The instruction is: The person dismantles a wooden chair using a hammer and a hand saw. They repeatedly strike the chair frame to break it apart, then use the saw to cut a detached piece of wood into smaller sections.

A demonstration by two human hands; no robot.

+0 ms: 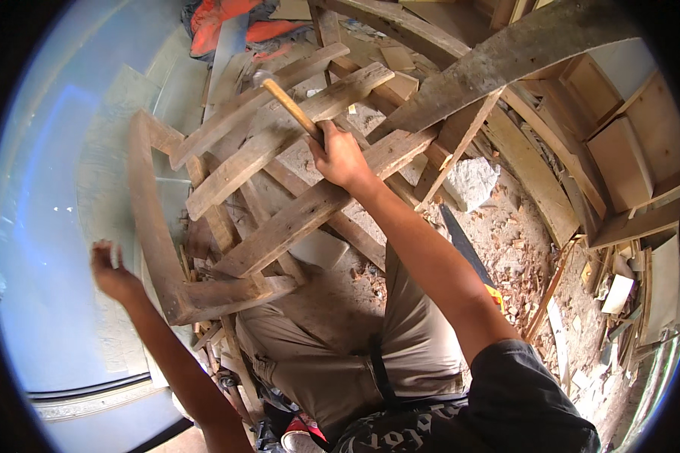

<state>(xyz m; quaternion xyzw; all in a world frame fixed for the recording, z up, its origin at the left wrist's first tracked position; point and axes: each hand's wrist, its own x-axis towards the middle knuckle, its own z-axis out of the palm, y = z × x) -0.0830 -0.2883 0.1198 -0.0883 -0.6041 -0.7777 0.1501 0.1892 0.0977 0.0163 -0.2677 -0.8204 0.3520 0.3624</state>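
My right hand (338, 157) is closed round the wooden handle of a hammer (289, 106), whose metal head is a little blurred. It is above a weathered wooden frame (279, 226) made of rough crossing planks. The hammer reaches out over two parallel slats (287, 140) on the far side of the frame. Out to the left, my left hand (115, 273) is raised with its fingers curved and apart, holding nothing. The nearest thing to it is the frame's left side plank (153, 219), which it does not touch.
A handsaw (465, 245) lies right of my leg. Wood chips (521, 279) litter the ground. A long thick plank (506, 64) crosses the upper right, with wooden cabinet-like pieces (619, 162) beyond. At left is a pale blue surface (53, 249); orange-and-dark cloth (219, 26) lies at the far end.
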